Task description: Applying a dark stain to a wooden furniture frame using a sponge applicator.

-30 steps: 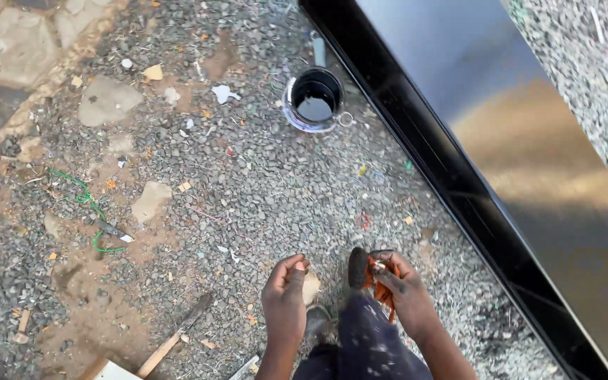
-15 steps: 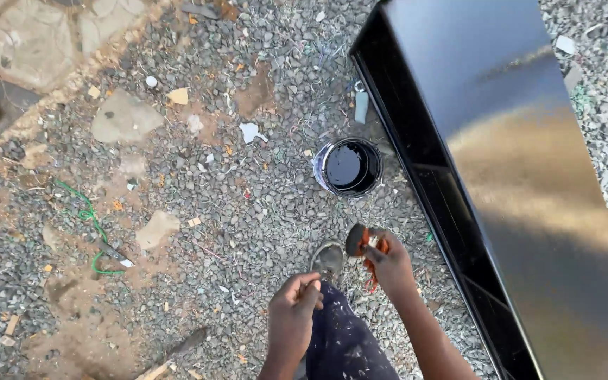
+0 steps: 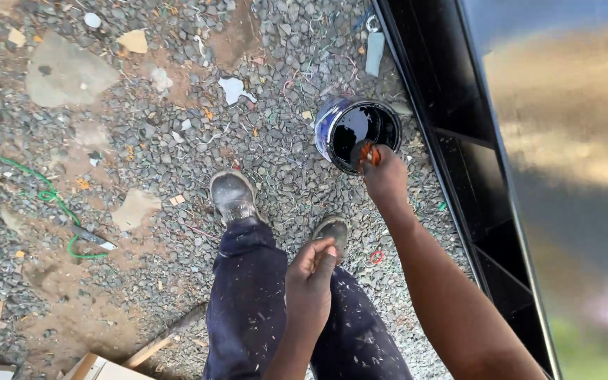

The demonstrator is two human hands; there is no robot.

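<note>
Head view:
- Paint can [image 3: 357, 132]: open, round, dark paint inside; stands on gravel ground [image 3: 142, 141], just beside the black metal frame [image 3: 452, 141].
- Right hand [image 3: 386, 176]: at the near rim of the paint can, fingers closed on an orange-handled brush [image 3: 369, 153] that reaches over the can's rim.
- Left hand [image 3: 311, 271]: well short of the paint can, over the knees, fingers loosely curled, holding nothing.
- Shoes [image 3: 232, 195]: two, dusty, near side of the paint can.
- Green cord [image 3: 51, 200]: far left of the paint can.
</note>
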